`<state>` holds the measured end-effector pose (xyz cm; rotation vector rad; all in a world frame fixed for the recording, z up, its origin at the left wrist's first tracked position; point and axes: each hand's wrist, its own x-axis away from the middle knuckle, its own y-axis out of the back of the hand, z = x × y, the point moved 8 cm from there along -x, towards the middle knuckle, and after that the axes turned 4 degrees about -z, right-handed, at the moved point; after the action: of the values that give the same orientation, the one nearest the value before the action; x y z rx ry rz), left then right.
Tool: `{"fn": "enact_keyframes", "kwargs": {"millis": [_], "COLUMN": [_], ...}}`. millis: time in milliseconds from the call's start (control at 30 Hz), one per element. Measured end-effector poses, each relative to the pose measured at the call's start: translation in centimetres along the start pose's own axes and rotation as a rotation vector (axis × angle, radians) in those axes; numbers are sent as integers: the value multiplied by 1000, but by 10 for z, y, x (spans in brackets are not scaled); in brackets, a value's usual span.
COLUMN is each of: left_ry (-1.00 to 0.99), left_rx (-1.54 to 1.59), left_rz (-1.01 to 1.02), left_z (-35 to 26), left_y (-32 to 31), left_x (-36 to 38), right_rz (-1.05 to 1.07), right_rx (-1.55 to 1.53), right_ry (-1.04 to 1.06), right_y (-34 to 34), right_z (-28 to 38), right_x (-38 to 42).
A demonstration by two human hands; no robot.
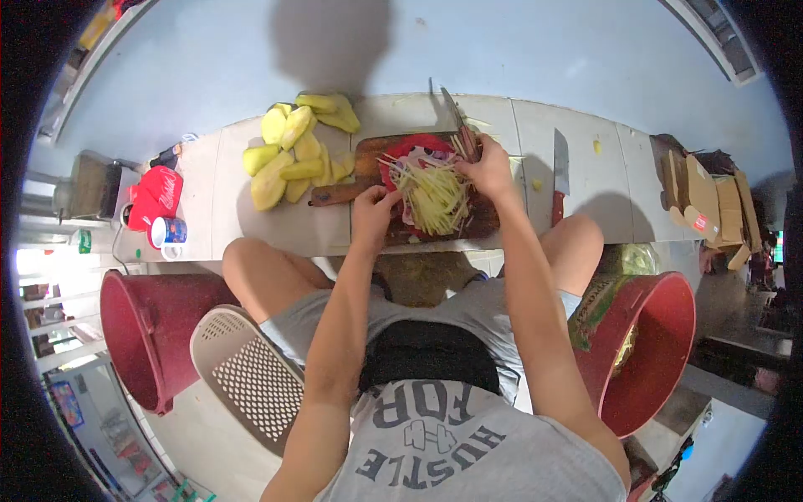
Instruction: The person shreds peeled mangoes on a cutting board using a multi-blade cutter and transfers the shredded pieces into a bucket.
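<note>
A heap of thin pale-green strips [431, 197] lies on a red and patterned cloth [390, 177] over a dark wooden cutting board [368, 157]. My left hand [375, 212] is at the heap's left edge, its fingertips pinched together near the cloth; what they hold is too small to tell. At the upper right edge of the heap, my right hand [489, 173] has its fingers closed beside the dark handle of a knife [454, 110], whose blade points up and away. Whether those fingers grip the handle, the cloth or strips is unclear.
Peeled green-yellow pieces [294, 157] are piled left of the board. A red-handled knife [560, 171] lies to the right. A mug [169, 232] and red cloth [156, 197] sit far left, cardboard [701, 197] far right. Below are two red bins [134, 335] and a perforated basket [255, 381].
</note>
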<state>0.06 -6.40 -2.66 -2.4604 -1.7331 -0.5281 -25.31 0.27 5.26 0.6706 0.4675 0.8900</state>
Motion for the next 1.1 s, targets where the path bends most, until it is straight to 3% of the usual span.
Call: {"fn": "enact_keyframes", "kwargs": {"millis": [67,167,600,667,867,1100], "left_ry": [131,222,209,226,44,66], "left_rx": [373,519,543,521,412,426], "left_rz": [93,81,-26,-46,-73,-58], "left_z": [27,16,30,36,41,36], "left_y": [-11,-18,-12,-11,-8,-9], "left_x": [-10,4,4,6,-3,3], "right_rz": [-60,-108,-118,-127,-237,-214], "right_rx": [71,212,304,324,294,349], "right_ry": [-66,-115,-166,-253,-117,-152], "right_y": [7,-4,-30,-26,-30,-22], "right_z": [1,-18,-14,-11,-29,-42], "right_x": [-5,-24,-33,-29,-38,-40]}}
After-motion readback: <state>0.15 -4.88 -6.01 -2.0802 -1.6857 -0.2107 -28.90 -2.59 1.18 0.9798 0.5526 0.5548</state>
